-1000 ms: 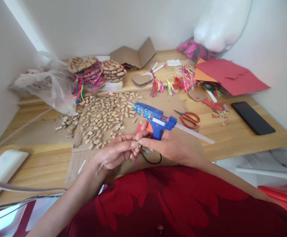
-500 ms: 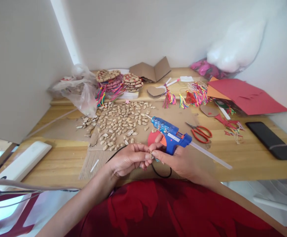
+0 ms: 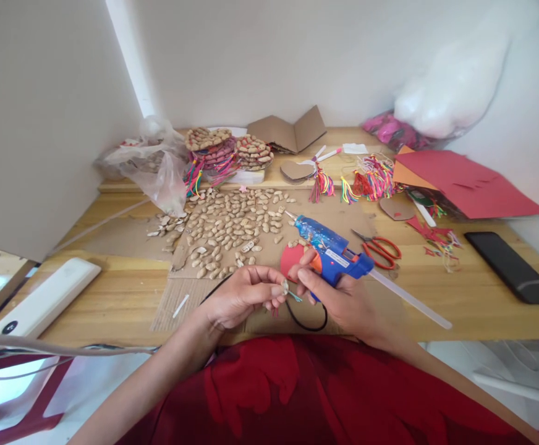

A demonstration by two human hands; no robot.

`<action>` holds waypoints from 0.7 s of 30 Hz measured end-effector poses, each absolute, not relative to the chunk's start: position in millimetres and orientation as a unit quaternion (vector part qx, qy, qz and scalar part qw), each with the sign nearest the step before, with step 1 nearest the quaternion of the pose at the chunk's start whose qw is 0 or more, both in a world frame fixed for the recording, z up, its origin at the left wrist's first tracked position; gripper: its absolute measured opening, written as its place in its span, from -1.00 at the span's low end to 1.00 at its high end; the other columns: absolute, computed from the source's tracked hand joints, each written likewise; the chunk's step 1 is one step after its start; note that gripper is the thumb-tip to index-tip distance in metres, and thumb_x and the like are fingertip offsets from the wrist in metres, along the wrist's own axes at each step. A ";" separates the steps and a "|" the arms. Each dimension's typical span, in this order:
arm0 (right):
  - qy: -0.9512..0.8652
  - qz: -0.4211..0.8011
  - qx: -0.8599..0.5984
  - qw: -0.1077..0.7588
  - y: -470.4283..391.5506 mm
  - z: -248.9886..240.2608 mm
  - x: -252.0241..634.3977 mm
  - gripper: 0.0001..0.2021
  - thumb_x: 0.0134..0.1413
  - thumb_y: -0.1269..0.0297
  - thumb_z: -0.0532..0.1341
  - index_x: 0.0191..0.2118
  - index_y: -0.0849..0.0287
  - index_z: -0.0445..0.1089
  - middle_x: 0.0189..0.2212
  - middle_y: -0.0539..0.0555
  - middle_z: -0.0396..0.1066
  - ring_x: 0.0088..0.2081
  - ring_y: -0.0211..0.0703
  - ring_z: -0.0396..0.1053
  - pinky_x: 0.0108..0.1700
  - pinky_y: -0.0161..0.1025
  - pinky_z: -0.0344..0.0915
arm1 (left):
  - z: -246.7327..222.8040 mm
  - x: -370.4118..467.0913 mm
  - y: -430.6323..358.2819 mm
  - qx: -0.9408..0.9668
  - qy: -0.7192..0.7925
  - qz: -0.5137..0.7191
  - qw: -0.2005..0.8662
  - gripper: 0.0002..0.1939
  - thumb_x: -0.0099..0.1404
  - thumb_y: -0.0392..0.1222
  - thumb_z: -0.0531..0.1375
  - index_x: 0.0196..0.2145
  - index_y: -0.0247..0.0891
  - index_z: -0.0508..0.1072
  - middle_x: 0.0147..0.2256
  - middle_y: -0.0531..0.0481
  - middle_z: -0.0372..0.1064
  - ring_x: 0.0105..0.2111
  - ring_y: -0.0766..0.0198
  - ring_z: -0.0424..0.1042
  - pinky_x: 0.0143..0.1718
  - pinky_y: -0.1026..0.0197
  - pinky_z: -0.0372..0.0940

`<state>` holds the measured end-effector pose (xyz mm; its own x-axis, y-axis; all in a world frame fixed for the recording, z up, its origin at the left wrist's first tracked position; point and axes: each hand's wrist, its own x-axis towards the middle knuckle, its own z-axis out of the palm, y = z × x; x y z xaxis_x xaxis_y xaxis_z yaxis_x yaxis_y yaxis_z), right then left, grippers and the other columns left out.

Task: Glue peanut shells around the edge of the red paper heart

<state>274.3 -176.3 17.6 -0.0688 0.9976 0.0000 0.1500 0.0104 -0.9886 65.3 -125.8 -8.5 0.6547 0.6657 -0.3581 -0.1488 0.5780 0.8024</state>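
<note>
Left hand (image 3: 241, 298) pinched small pale piece (image 3: 285, 286) with teal threads (image 3: 295, 298) at near centre, over tan cardboard sheet (image 3: 337, 207). Right hand (image 3: 350, 309) gripped blue plastic glue gun (image 3: 322, 240), nozzle (image 3: 290, 214) aimed far left toward loose tan peanuts (image 3: 223, 231). Steady pinch, fingertips well off nozzle, likely worked best.

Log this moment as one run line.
left hand: pinching small piece | right hand: holding blue glue gun | scissors: on table | peanuts: spread on cardboard

Craft workspace, peanuts (image 3: 232, 225), glue gun (image 3: 327, 250)
</note>
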 end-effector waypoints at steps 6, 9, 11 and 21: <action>-0.550 0.508 -0.531 0.397 -193.1 39.3 291.8 -0.69 0.39 -0.10 0.21 -0.16 0.06 0.43 -0.48 -0.03 0.37 -0.45 -0.18 0.32 -0.37 -0.20 0.29 | -1.6 45.9 -112.9 0.393 0.323 0.315 0.801 -0.56 -0.04 0.05 0.61 -0.39 -0.33 0.62 -0.55 0.04 0.42 -0.54 0.42 0.31 -0.44 0.34 0.22; -0.558 0.526 -0.539 0.348 -203.1 41.3 296.5 -0.63 0.40 -0.13 0.18 -0.24 0.05 0.48 -0.51 -0.01 0.33 -0.47 -0.17 0.29 -0.44 -0.20 0.22 | 0.2 38.0 -108.0 0.406 0.318 0.340 0.786 -0.58 -0.01 0.04 0.60 -0.39 -0.33 0.62 -0.55 0.03 0.42 -0.53 0.41 0.32 -0.43 0.33 0.22; -0.549 0.553 -0.525 0.342 -207.5 40.1 296.3 -0.62 0.41 -0.14 0.16 -0.23 0.04 0.48 -0.47 0.00 0.37 -0.48 -0.18 0.27 -0.45 -0.19 0.21 | 1.3 34.0 -106.2 0.417 0.318 0.347 0.777 -0.60 0.04 0.04 0.58 -0.42 -0.34 0.61 -0.54 0.03 0.41 -0.52 0.40 0.32 -0.43 0.33 0.22; -0.550 0.579 -0.484 0.358 -211.7 53.2 287.6 -0.58 0.39 -0.24 0.11 -0.07 0.01 0.41 -0.56 -0.09 0.25 -0.54 -0.19 0.22 -0.43 -0.18 0.21 | 1.6 26.4 -104.5 0.444 0.309 0.357 0.761 -0.63 0.12 0.04 0.54 -0.43 -0.32 0.59 -0.56 0.06 0.36 -0.47 0.34 0.36 -0.24 0.21 0.34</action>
<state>287.6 -211.7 53.2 -0.2751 0.9469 -0.1667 0.1179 -0.1389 -0.9833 26.4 -104.5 1.6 0.5531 0.8188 -0.1536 -0.2689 0.3500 0.8973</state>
